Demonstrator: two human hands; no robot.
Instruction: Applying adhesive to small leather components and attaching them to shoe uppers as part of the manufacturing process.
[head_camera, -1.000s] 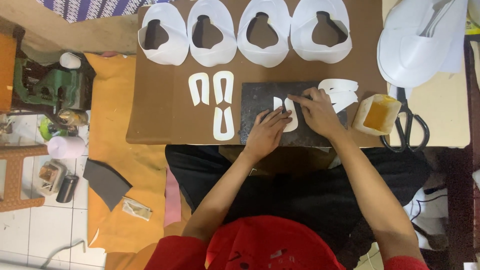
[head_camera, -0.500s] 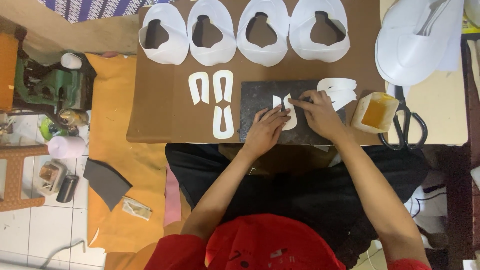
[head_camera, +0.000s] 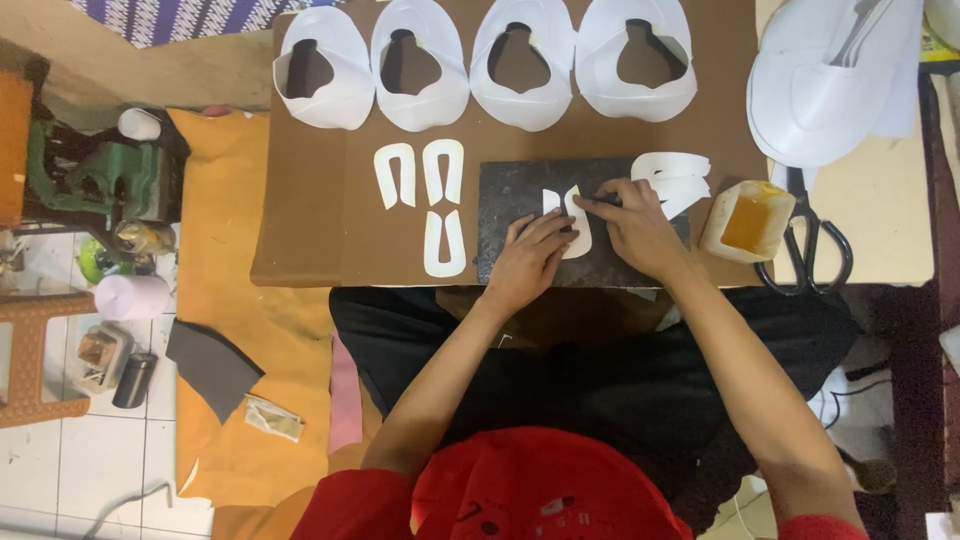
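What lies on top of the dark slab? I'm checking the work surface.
On the dark slab lies a white U-shaped piece, pressed by the left hand and right hand; its lower part is covered.

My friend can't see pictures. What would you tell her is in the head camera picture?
Seen from above, a person's left hand presses a white U-shaped piece flat on a dark slab while the right hand works at its top edge. Around them on the brown board lie more white cutouts, with a tub of yellow glue and scissors beside it.
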